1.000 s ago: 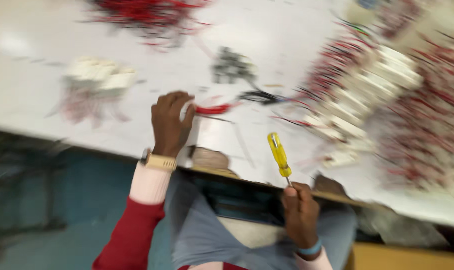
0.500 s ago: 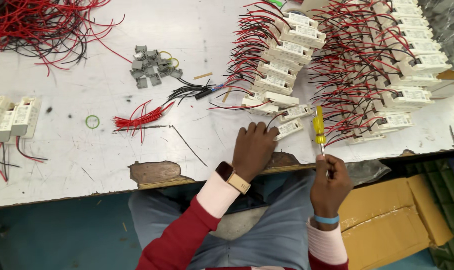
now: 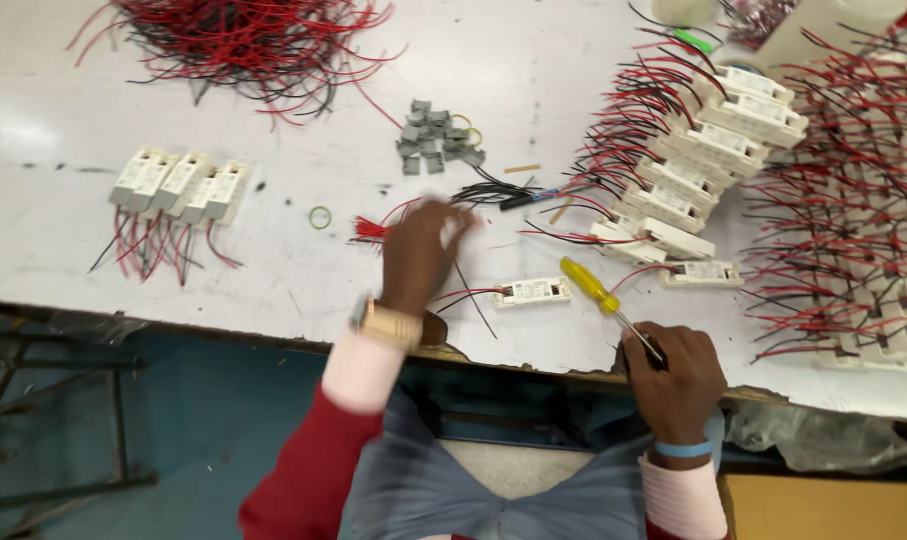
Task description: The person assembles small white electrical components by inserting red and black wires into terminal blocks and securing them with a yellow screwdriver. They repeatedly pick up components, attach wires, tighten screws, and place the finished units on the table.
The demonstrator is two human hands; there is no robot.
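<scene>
My left hand (image 3: 422, 255) is blurred with motion over the white table (image 3: 274, 280). Its fingers reach a small bundle of red wires (image 3: 370, 230), and I cannot tell whether they grip anything. My right hand (image 3: 676, 376) rests at the table's near edge, shut on a yellow-handled screwdriver (image 3: 588, 284) that points up and to the left. Between the hands lies a small white box with red and black leads (image 3: 534, 292). Another like it (image 3: 702, 273) lies just right of the screwdriver.
A big tangle of red and black wires (image 3: 244, 40) lies far left. White boxes (image 3: 179, 185) sit at the left, grey clips (image 3: 434, 145) and a green ring (image 3: 320, 216) mid-table, black leads (image 3: 494, 192) nearby. Rows of wired boxes (image 3: 714, 150) fill the right. A cardboard carton (image 3: 824, 505) stands below.
My left hand has left the white box, which now lies on the table, and moved left to the red wire bundle. The view has shifted. The right hand still holds the screwdriver.
</scene>
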